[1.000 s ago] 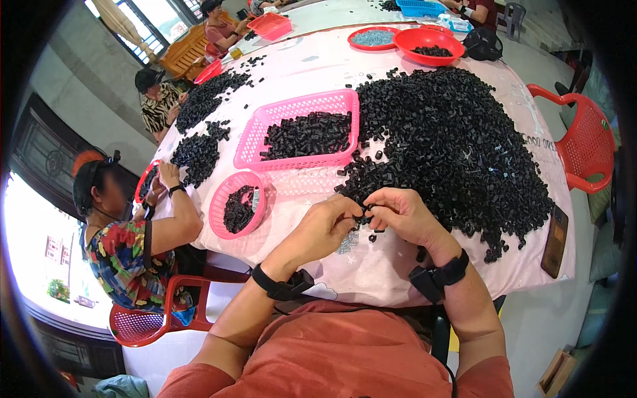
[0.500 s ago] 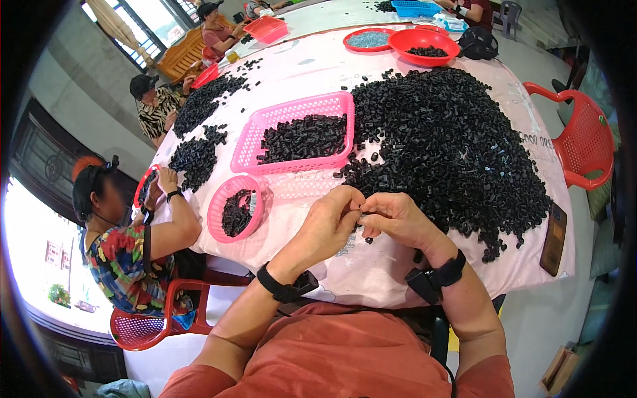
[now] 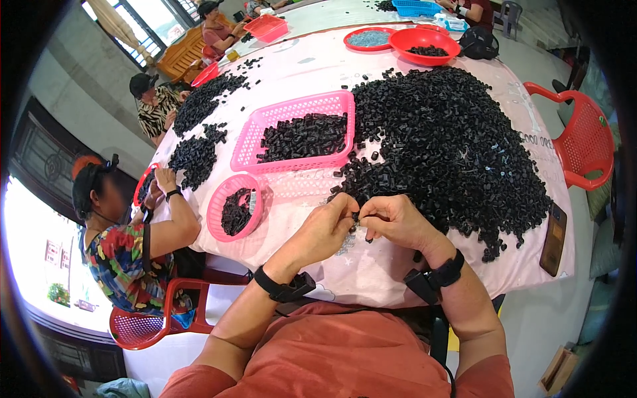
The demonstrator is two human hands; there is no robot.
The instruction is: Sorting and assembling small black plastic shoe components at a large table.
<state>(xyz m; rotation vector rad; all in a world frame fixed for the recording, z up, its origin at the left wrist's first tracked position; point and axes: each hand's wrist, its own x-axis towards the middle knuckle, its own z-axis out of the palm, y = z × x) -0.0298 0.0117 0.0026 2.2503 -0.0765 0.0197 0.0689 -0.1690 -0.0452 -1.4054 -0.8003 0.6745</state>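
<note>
My left hand (image 3: pixel 324 229) is closed in a pinch on a small black plastic piece (image 3: pixel 356 217), held just above the cloth. Facing it, my right hand (image 3: pixel 397 219) is also pinched, its fingertips meeting the left ones at that piece; whatever they grip is too small to make out. Right beyond both hands spreads a big pile of small black plastic pieces (image 3: pixel 438 132). Left of my left hand stands a round pink basket (image 3: pixel 213 224) with black pieces in it. Farther off is a rectangular pink basket (image 3: pixel 292 166), partly filled with similar black parts.
A dark phone (image 3: pixel 553 240) lies at the table's right edge. Red bowls (image 3: pixel 424 58), one with black pieces, and a black cap (image 3: pixel 479 44) are at the far side. A co-worker (image 3: pixel 126 245) sits at the left beside smaller black piles (image 3: pixel 192 159). A red chair (image 3: pixel 587 136) stands at right.
My fingers have shifted slightly: the left fingertips have drawn back a little to the left, and the right hand has turned with its knuckles higher. Baskets and piles look the same.
</note>
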